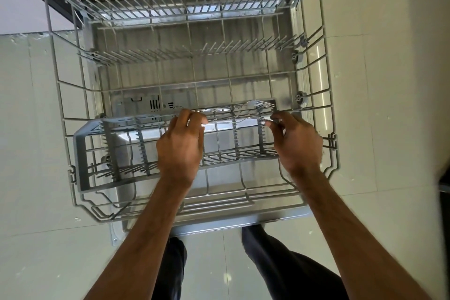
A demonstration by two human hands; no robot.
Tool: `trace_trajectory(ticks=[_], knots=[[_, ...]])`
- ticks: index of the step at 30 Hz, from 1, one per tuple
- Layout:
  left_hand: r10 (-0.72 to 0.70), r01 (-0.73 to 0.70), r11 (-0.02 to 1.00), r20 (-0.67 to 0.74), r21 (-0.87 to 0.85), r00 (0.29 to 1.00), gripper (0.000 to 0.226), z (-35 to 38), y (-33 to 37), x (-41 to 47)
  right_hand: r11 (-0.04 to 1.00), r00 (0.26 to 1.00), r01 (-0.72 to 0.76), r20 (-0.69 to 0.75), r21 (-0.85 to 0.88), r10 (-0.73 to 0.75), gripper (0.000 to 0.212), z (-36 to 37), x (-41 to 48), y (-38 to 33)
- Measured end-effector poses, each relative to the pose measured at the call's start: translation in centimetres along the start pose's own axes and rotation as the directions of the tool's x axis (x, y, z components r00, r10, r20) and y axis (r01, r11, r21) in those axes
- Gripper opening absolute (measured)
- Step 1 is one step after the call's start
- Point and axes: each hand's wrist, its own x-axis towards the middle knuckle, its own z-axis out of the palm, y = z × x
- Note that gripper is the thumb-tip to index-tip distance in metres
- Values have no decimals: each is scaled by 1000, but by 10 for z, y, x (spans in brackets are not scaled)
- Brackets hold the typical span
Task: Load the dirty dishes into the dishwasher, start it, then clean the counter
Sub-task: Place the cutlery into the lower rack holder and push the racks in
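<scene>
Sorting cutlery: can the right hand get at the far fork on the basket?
Likely yes: the far fork lies uncovered on the cutlery basket beyond the right hand, which pinches the near fork.

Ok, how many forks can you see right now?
2. One shiny metal fork lies along the grey plastic cutlery basket's far edge; the other, just nearer, is pinched by the right hand. More may be hidden.

Handle ends of shiny metal forks hidden under left hand; grey wire upper rack cut by top edge.
</scene>
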Motion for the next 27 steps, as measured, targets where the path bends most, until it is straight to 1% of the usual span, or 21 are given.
trace_trajectory(ticks=[3, 7, 9, 10, 12, 13, 15, 17, 21, 27], knots=[[35, -35, 999, 7, 17, 999, 14, 1, 2, -1, 1000, 1000, 24, 5, -2, -24, 18, 2, 0, 2], [58, -58, 998, 25, 9, 998, 17, 1, 1, -2, 1000, 999, 15, 29, 10, -15, 20, 2, -2, 2], [79, -79, 997, -9, -1, 997, 13, -1, 1, -2, 1000, 1000, 5, -3, 12, -5, 25, 0, -3, 2], [87, -87, 996, -36, -8, 996, 14, -2, 2, -1, 1000, 999, -2, -46, 17, 3, 27, -2, -2, 2], [98, -99, 995, -83, -4, 992, 23, -3, 1, 3, 1000, 990, 9, -143, 20, -6, 27, -4, 4, 0], [100, -99, 995, -86, 11, 991, 30, -3, 0, 5, 999, 986, 30, -165, 17, -27, 28, -3, 7, -2], [100, -97, 994, -50, 58, 994, 43, -2, -4, 9, 996, 985, 84, -153, 15, -81, 33, 1, 14, -5], [96, -95, 991, -10, 89, 995, 49, 0, -8, 10, 992, 986, 123, -113, -5, -123, 39, 5, 18, -5], [105, -105, 988, 8, 116, 994, 40, 0, -10, 6, 991, 990, 114, -72, -72, -119, 48, 8, 16, -4], [83, -82, 992, -3, 91, 997, 33, 0, -9, 7, 989, 989, 106, -93, -104, -115, 30, 6, 16, -6]])
